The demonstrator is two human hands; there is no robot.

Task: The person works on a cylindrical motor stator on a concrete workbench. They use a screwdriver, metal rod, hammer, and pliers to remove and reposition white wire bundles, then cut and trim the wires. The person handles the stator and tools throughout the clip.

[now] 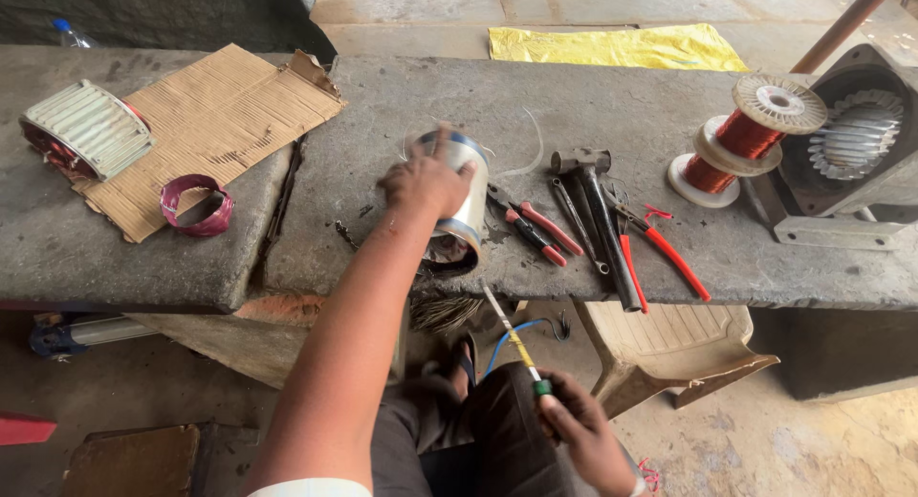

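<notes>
While seated at bench: left hand (424,180) spread w/ grip on metal cylinder (459,205), right hand (581,430) fisted round screwdriver (514,342).

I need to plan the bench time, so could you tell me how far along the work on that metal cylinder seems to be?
Done: tools are laid out, a hammer and pliers beside the cylinder, and a copper wire spool stands ready. In hand: the left hand steadies the cylinder at the bench edge, while the right hand points a screwdriver toward its open end. Left: cannot tell; the cylinder's inside is hidden.
</notes>
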